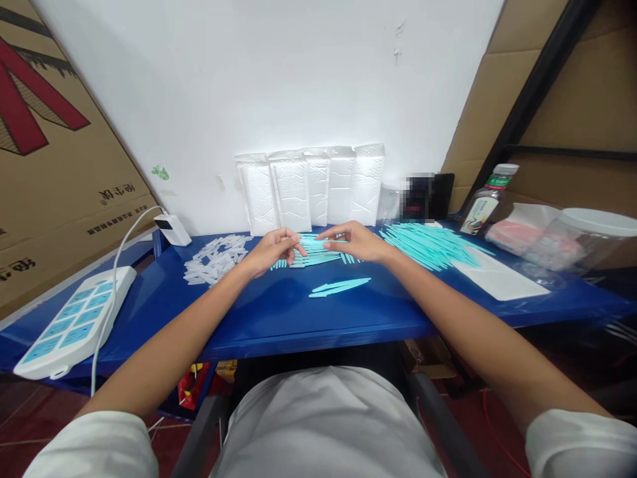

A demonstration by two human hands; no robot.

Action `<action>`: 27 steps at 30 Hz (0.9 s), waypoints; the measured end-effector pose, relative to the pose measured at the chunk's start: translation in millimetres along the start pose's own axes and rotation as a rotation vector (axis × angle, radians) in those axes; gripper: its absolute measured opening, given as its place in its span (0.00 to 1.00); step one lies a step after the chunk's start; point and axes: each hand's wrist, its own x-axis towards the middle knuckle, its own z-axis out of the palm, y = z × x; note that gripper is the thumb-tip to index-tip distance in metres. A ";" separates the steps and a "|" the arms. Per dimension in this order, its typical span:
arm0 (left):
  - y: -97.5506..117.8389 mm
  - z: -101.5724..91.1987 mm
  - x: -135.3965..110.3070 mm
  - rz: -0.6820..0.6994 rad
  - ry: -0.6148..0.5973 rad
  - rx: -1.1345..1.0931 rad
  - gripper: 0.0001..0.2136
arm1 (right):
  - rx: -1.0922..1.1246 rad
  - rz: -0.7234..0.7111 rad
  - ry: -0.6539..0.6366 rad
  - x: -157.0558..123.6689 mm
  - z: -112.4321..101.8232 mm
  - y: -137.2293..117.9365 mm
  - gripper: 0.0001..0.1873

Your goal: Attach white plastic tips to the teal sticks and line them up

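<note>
Over a row of thin turquoise eyebrow razors (318, 260) laid side by side, both my hands come close together. My left hand (275, 251) is closed with curled fingers, thumb and forefinger near each other; what they hold, if anything, is too small to make out. My right hand (359, 243) pinches the end of a turquoise razor just above the row. Two more loose razors (341, 287) lie nearer the front edge. A large heap of the same razors (428, 244) lies beyond my right wrist, and a pile of small translucent caps (216, 257) is left of my left hand.
Several white padded packets (291, 192) lean against the wall behind the blue table (298, 325). A white power strip (74, 322) and a small white device (173, 229) are at left. At right stand a bottle (485, 206), a clear tub (592, 242) and a white card (507, 277).
</note>
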 end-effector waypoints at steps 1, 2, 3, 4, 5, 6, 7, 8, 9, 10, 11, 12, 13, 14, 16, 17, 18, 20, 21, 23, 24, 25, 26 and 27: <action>-0.8 1.6 -0.1 0.013 -0.006 -0.005 0.20 | 0.002 -0.001 0.001 0.1 1.0 0.3 0.26; -1.5 2.8 -0.2 0.027 -0.010 -0.010 0.20 | 0.003 -0.002 0.000 0.3 1.9 0.9 0.26; -2.1 3.4 -0.4 0.040 -0.012 -0.014 0.20 | 0.004 -0.004 -0.003 0.5 2.5 1.8 0.26; -2.7 3.6 -0.7 0.048 -0.015 -0.016 0.19 | 0.006 -0.007 -0.006 0.7 3.1 2.8 0.27; -3.2 3.4 -0.9 0.051 -0.020 -0.017 0.19 | 0.008 -0.010 -0.008 0.8 3.5 4.0 0.27; -3.7 3.0 -1.2 0.049 -0.024 -0.015 0.20 | 0.010 -0.013 -0.008 0.9 3.9 5.1 0.27; -4.1 2.4 -1.4 0.044 -0.028 -0.011 0.20 | 0.013 -0.014 -0.009 1.0 4.2 6.2 0.27; -4.4 1.8 -1.4 0.041 -0.029 -0.005 0.20 | 0.017 -0.012 -0.009 1.1 4.5 7.0 0.27; -4.6 1.3 -1.5 0.042 -0.030 0.005 0.20 | 0.021 -0.010 -0.008 1.3 4.8 7.5 0.27; -4.6 0.8 -1.4 0.047 -0.032 0.018 0.20 | 0.024 -0.007 -0.007 1.4 4.9 7.5 0.27; -4.5 0.6 -1.4 0.054 -0.033 0.036 0.20 | 0.025 -0.002 -0.006 1.5 5.0 7.2 0.28; -4.2 0.4 -1.4 0.063 -0.033 0.057 0.20 | 0.025 0.003 -0.004 1.6 5.1 6.4 0.28; -3.6 0.4 -1.6 0.072 -0.035 0.081 0.20 | 0.024 0.010 -0.002 1.7 5.1 5.4 0.28; -2.7 0.5 -2.1 0.081 -0.037 0.108 0.20 | 0.024 0.016 0.000 1.8 5.1 4.1 0.28; 0.1 1.0 -4.0 0.102 -0.037 0.184 0.20 | 0.033 0.033 0.007 1.9 5.3 1.4 0.29; 2.1 1.3 -5.4 0.124 -0.024 0.243 0.20 | 0.041 0.043 0.011 1.8 5.5 0.2 0.30; 4.3 1.6 -6.9 0.156 -0.001 0.324 0.19 | 0.051 0.054 0.017 1.8 5.9 -0.7 0.30; 9.3 1.9 -9.8 0.238 0.066 0.526 0.18 | 0.071 0.079 0.021 1.7 6.7 -1.8 0.31; 11.9 1.8 -10.8 0.275 0.097 0.622 0.18 | 0.077 0.088 0.018 1.6 7.1 -1.9 0.32; 16.4 0.1 -11.7 0.318 0.124 0.760 0.18 | 0.074 0.100 0.008 1.9 8.0 -0.9 0.32; 18.1 -1.9 -11.5 0.325 0.127 0.798 0.17 | 0.068 0.102 0.006 2.4 8.4 0.3 0.32; 19.3 -4.8 -10.9 0.328 0.130 0.824 0.17 | 0.059 0.100 0.011 3.0 8.6 2.2 0.32; 19.9 -8.9 -10.0 0.326 0.136 0.848 0.17 | 0.049 0.094 0.024 3.8 8.6 4.6 0.31; 20.0 -14.0 -9.0 0.321 0.146 0.872 0.17 | 0.036 0.087 0.045 4.8 8.4 7.7 0.31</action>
